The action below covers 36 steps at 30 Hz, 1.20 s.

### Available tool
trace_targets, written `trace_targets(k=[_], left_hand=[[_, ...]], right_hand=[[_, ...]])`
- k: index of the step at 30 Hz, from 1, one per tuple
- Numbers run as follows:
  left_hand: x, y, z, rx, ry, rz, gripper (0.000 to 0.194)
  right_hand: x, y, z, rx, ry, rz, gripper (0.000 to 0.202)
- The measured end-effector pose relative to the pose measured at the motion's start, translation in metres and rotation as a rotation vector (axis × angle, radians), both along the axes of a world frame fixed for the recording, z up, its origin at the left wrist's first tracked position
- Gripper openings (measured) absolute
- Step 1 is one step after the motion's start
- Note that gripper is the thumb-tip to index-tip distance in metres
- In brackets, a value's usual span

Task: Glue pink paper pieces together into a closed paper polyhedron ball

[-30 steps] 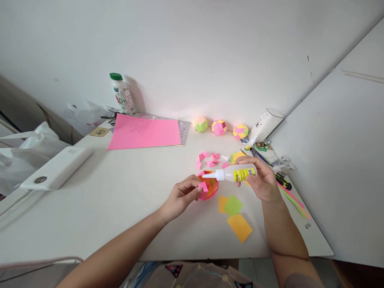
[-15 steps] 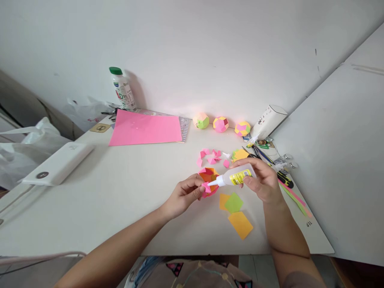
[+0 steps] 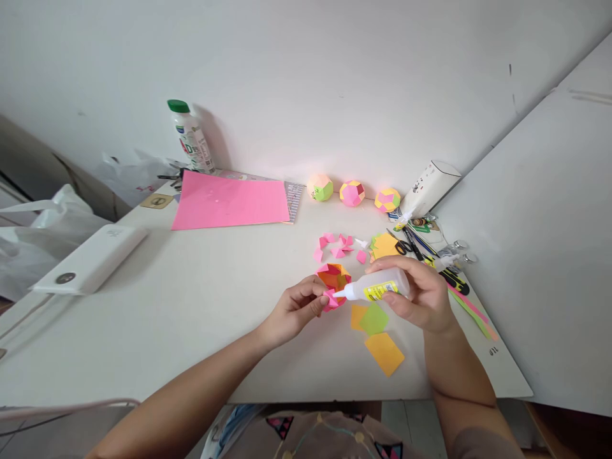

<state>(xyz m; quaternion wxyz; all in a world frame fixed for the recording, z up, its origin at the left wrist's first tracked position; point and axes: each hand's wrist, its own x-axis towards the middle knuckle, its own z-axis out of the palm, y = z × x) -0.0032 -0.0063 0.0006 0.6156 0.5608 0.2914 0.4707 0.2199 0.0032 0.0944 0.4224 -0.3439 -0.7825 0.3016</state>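
My left hand (image 3: 297, 307) pinches a small folded pink paper piece (image 3: 329, 297) between thumb and fingers. Wrapped round a white glue bottle (image 3: 377, 285) with a yellow label, my right hand (image 3: 423, 294) tilts its nozzle leftward to the pink piece; whether the tip touches the paper I cannot tell. Just behind the piece sits a partly built hollow paper ball (image 3: 340, 275), pink outside and orange inside, open at the top. Several folded pink pieces (image 3: 341, 248) lie beyond it. Orange and green paper squares (image 3: 385, 354) lie nearer me, below the bottle.
Three finished paper balls (image 3: 352, 193) line the wall. A pink sheet (image 3: 234, 203) lies at the back left by an upright green-capped bottle (image 3: 194, 143). A white power bank (image 3: 90, 261) is at left. Scissors (image 3: 404, 246), pens and a cutter (image 3: 458, 282) crowd the right edge.
The glue bottle and my right hand have shifted slightly, with the nozzle still at the pink piece. My left hand keeps its pinch. The camera view has moved a little.
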Motion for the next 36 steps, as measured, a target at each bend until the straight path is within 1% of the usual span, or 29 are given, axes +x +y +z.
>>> trace_targets(k=[6, 10, 12, 16, 18, 20, 22, 24, 25, 28, 30, 32, 36], left_hand=[[0.000, 0.000, -0.006, 0.014, -0.023, -0.013, 0.019], [0.001, 0.000, -0.007, 0.012, -0.024, -0.010, 0.021], [0.001, 0.001, -0.007, 0.011, -0.021, -0.008, 0.022], [0.001, 0.001, -0.005, 0.012, -0.011, -0.004, 0.022], [0.000, 0.001, -0.004, 0.015, -0.001, 0.000, 0.022], [-0.001, 0.001, -0.003, 0.023, 0.009, 0.004, 0.022], [-0.002, 0.002, 0.000, 0.058, 0.040, 0.006, 0.021], [-0.006, 0.003, 0.004, 0.151, 0.136, -0.007, 0.019], [-0.008, 0.005, 0.006, 0.222, 0.213, -0.020, 0.019], [-0.016, 0.008, 0.011, 0.494, 0.492, -0.106, 0.017], [-0.019, 0.009, 0.010, 0.640, 0.661, -0.154, 0.018], [-0.020, 0.008, 0.007, 0.746, 0.794, -0.164, 0.019], [-0.017, 0.004, 0.001, 0.884, 1.030, -0.149, 0.014]], right_hand=[[-0.002, -0.003, 0.002, 0.129, -0.061, 0.047, 0.033], [-0.003, -0.003, 0.004, 0.255, -0.090, 0.076, 0.035], [-0.004, -0.004, 0.005, 0.279, -0.103, 0.080, 0.036], [-0.004, -0.004, 0.006, 0.274, -0.121, 0.061, 0.035], [-0.003, -0.004, 0.005, 0.240, -0.119, 0.040, 0.034], [-0.002, -0.003, 0.003, 0.164, -0.072, -0.005, 0.031], [-0.001, 0.000, 0.001, 0.045, 0.049, -0.074, 0.026], [0.001, 0.005, 0.000, -0.083, 0.226, -0.141, 0.020], [0.001, 0.008, 0.000, -0.140, 0.314, -0.166, 0.018], [0.004, 0.016, 0.003, -0.257, 0.509, -0.220, 0.017], [0.006, 0.020, 0.004, -0.306, 0.568, -0.235, 0.018], [0.007, 0.022, 0.004, -0.340, 0.592, -0.233, 0.019], [0.006, 0.023, 0.003, -0.366, 0.596, -0.226, 0.020]])
